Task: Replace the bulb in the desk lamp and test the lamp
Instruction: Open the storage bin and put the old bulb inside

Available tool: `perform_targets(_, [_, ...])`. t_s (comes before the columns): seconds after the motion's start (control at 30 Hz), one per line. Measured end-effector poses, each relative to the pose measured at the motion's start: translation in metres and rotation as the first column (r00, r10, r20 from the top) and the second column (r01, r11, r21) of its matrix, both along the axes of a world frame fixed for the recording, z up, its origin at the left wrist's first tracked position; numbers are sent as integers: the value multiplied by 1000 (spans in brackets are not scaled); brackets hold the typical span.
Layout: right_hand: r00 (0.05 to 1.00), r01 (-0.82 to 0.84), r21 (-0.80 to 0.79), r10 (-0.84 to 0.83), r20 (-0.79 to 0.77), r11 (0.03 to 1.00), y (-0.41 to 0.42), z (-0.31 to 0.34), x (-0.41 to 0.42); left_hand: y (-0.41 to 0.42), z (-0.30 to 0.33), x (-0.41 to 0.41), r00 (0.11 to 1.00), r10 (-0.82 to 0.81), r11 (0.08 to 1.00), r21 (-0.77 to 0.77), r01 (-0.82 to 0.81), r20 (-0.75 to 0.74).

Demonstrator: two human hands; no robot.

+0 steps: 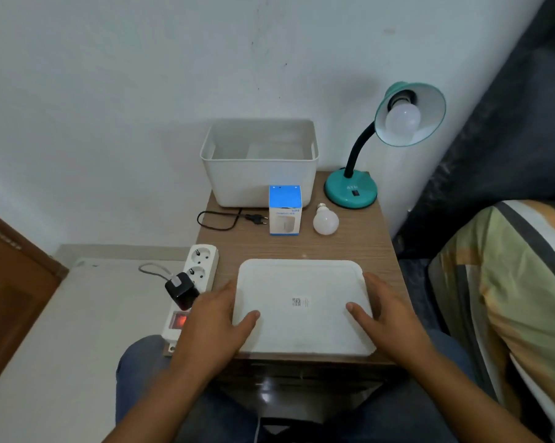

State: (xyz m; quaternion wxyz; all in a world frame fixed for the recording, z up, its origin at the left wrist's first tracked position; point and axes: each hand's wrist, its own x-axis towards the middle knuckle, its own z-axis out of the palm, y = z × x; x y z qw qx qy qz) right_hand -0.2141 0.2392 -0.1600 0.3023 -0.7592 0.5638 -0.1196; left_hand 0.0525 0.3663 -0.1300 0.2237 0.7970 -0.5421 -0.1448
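Box print blurred, unreadable

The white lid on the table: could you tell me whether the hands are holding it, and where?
Yes. The left hand grips the white lid's left edge, the right hand its right edge, thumbs on top.
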Motion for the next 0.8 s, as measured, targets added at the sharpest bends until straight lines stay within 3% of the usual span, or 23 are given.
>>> perform_targets(0.13, [1000,25,-25,-25,0,999,-38,22,28,-45,36,21,989,97,989,-102,-109,-113])
perform_targets(0.37, [998,-4,-15,6,69,1000,-97,43,76,-135,71,88,979,92,940,-309,-145,-181])
perform_targets(0.57, [1000,19,17,-20,20,1000,-128,39,104,-187,73,131,978,159,977,-118,-175,-135])
perform_targets(0.8, [999,50,115,-52,12,992,-145,17,97,-211,65,150,976,119,978,-148,-147,-183])
